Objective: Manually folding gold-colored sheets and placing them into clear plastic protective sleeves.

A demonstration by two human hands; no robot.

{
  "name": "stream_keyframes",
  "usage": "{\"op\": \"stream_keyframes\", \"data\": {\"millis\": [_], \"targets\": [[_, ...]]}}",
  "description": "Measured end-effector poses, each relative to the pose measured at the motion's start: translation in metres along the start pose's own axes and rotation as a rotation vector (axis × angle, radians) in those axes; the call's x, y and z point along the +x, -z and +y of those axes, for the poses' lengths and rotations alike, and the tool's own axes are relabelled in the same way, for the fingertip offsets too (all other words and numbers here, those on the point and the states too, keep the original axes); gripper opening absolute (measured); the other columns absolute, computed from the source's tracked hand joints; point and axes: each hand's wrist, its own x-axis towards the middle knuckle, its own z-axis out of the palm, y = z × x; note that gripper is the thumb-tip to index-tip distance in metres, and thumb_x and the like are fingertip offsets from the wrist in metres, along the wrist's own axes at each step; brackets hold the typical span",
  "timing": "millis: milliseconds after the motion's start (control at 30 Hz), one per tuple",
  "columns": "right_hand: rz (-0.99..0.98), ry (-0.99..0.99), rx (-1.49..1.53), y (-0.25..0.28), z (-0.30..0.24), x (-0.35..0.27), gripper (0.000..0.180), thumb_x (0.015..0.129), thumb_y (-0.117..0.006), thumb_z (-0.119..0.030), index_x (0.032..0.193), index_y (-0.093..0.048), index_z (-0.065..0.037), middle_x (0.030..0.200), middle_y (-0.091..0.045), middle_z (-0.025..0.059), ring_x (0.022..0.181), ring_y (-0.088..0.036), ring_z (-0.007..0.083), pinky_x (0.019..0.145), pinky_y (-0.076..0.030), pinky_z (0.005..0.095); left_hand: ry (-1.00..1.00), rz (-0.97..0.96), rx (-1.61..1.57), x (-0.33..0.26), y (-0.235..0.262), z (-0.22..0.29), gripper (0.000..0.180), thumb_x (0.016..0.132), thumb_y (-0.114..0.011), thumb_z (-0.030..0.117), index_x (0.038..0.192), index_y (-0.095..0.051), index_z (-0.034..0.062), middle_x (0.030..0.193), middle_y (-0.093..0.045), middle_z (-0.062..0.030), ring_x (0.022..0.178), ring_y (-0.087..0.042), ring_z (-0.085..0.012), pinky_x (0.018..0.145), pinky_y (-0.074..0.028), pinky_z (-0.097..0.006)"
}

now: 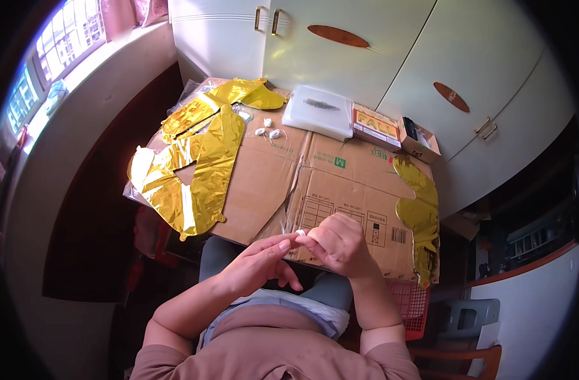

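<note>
My left hand (264,256) and my right hand (339,244) meet in front of me, over the near edge of the cardboard (264,183). A small white strand, like string (301,233), shows between the left fingertips and the right thumb. The left thumb lies along the left index finger, and the other left fingers curl loosely below. My right hand is closed, its fingers folded around the strand. Several small white bundles (268,122) of what looks like wound string rest on the cardboard's far part.
Flat gold foil balloons (214,168) lie at the left; another gold foil balloon (418,209) lies along the right edge. At the back stand a stack of clear plastic bags (318,111), a printed box (376,126) and an open box (420,140). A red basket (408,307) is below right.
</note>
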Motion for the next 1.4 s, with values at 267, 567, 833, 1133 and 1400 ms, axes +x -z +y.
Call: {"op": "stream_keyframes", "data": {"millis": [267, 567, 833, 1133, 1400], "targets": [[-0.047, -0.509, 0.941, -0.034, 0.013, -0.038, 0.02, 0.091, -0.063, -0.022, 0.083, -0.059, -0.004, 0.07, -0.054, 0.0053, 0.058, -0.051, 0.0129, 0.053, -0.04, 0.025, -0.022, -0.25, -0.315, 0.009, 0.022, -0.015, 0.051, 0.099, -0.041, 0.033, 0.135, -0.043, -0.0032, 0.13, -0.053, -0.0171, 0.074, -0.065, -0.0221, 0.071, -0.052, -0.032], [0.063, -0.206, -0.025, -0.031, -0.025, -0.036, 0.014, 0.081, -0.068, -0.003, 0.094, -0.063, -0.003, 0.077, -0.058, 0.0079, 0.066, -0.059, 0.0226, 0.06, -0.049, 0.0326, -0.199, -0.086, -0.203, -0.001, 0.015, -0.025, 0.062, 0.096, -0.044, 0.038, 0.144, -0.031, 0.0017, 0.146, -0.038, -0.0133, 0.081, -0.066, -0.024, 0.072, -0.049, -0.03], [-0.147, 0.062, -0.098, -0.006, -0.02, -0.016, 0.019, 0.07, -0.077, -0.006, 0.082, -0.062, -0.004, 0.071, -0.055, 0.0064, 0.063, -0.055, 0.0244, 0.056, -0.045, 0.0346, 0.0, -0.003, 0.07, -0.013, 0.01, -0.016, 0.062, 0.1, -0.04, 0.04, 0.146, -0.026, 0.0007, 0.139, -0.043, -0.0082, 0.083, -0.066, -0.0202, 0.068, -0.045, -0.027], [-0.436, -0.514, 0.934, -0.022, -0.004, -0.038, 0.027, 0.068, -0.083, -0.006, 0.085, -0.062, -0.003, 0.083, -0.063, 0.0055, 0.075, -0.061, 0.0156, 0.069, -0.049, 0.0274, 0.266, -0.055, 0.102, -0.013, 0.031, -0.024, 0.054, 0.099, -0.04, 0.047, 0.111, -0.057, -0.0037, 0.1, -0.063, -0.0093, 0.072, -0.066, -0.0192, 0.064, -0.047, -0.028], [-0.345, -0.406, 0.848, -0.026, -0.029, -0.056, 0.028, 0.07, -0.081, -0.006, 0.089, -0.061, -0.002, 0.088, -0.064, 0.0094, 0.081, -0.064, 0.0215, 0.073, -0.051, 0.0302, 0.262, 0.042, 0.205, -0.011, 0.032, -0.042, 0.059, 0.098, -0.043, 0.048, 0.083, -0.066, -0.0045, 0.076, -0.066, -0.0121, 0.063, -0.066, -0.0195, 0.059, -0.047, -0.028]]}}
